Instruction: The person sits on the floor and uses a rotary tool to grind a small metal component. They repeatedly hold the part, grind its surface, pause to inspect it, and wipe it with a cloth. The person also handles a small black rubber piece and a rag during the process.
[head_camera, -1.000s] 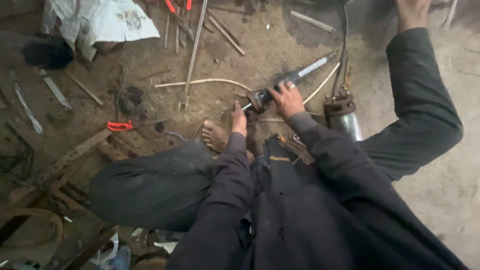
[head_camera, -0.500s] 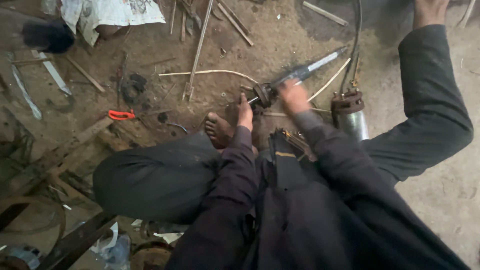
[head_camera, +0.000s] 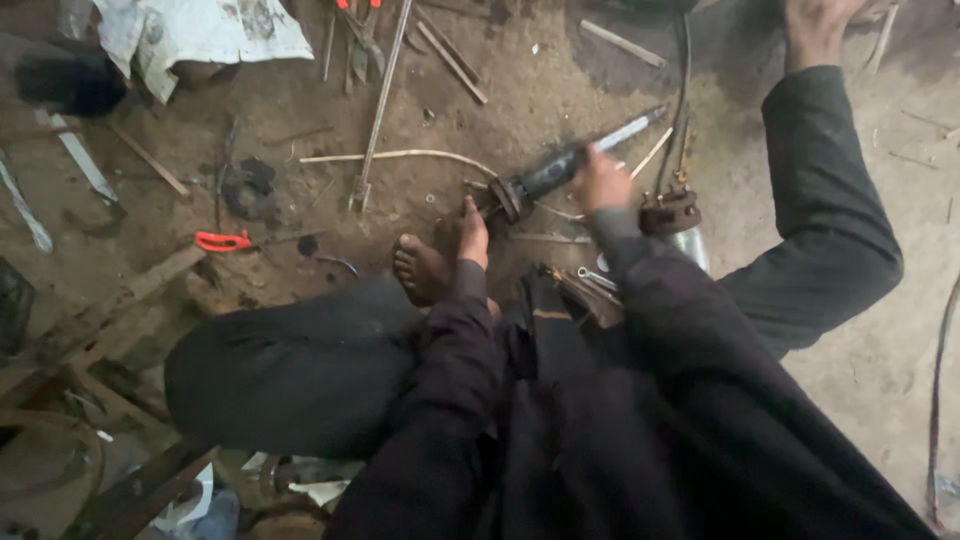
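Two hands on dark cylindrical tool (head_camera: 560, 170), right hand (head_camera: 600, 182) fingers wrapped round it, left hand (head_camera: 470, 232) grip unclear

- right hand (head_camera: 601, 180) wraps the dark tool (head_camera: 560, 172) — its middle hidden;
- beyond the tool, red handles (head_camera: 357, 4) cut by the top edge;
- left hand (head_camera: 470, 232) fingertips blurred

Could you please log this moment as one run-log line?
left hand: at shaft's dark end | right hand: gripping long metal shaft | setting: dirt floor, seated
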